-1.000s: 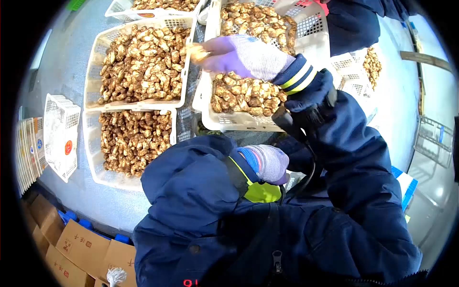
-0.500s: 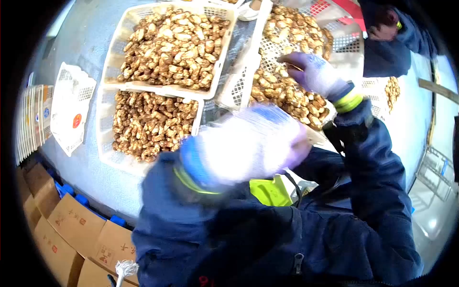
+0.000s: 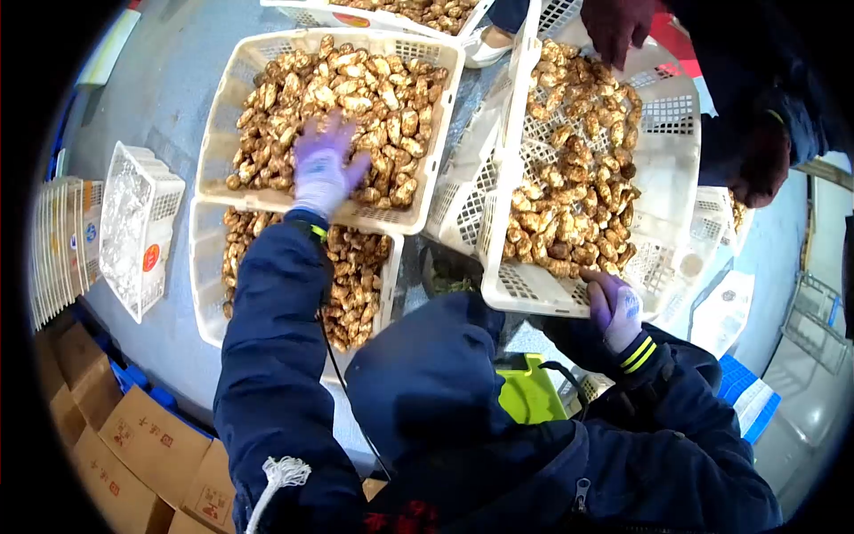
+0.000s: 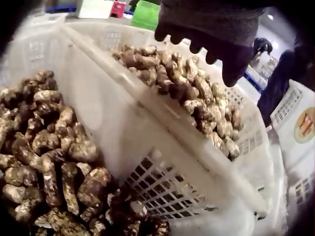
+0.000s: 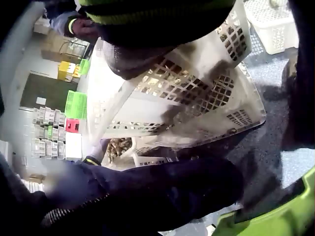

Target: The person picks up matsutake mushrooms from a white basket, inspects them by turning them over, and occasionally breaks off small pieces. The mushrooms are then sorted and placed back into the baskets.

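My gloved left hand (image 3: 325, 169) lies with spread fingers over a heap of knobby brown-and-cream tubers (image 3: 391, 133) in the upper left white basket (image 3: 213, 133). In the left wrist view the same hand (image 4: 206, 42) hangs over the pile, its fingertips pointing down. At the near rim of the right white basket (image 3: 543, 298), my right hand (image 3: 614, 307) grips the edge. Loose tubers (image 3: 569, 222) form a band inside this basket. The right wrist view shows the glove (image 5: 128, 61) against the basket's slotted wall (image 5: 167, 81), partly hidden by the cuff.
Another person's hand (image 3: 618, 31) reaches over the far end of the right basket. A lower basket of darker tubers (image 3: 356, 294) adjoins the upper left one. An upright white basket (image 3: 142, 231) and cardboard boxes (image 3: 160, 445) stand left. A green container (image 3: 531, 392) sits near my body.
My right hand has gone from over the baskets, where it held a tuber, to the right basket's near rim. My left hand has moved from near my body onto the left heap.
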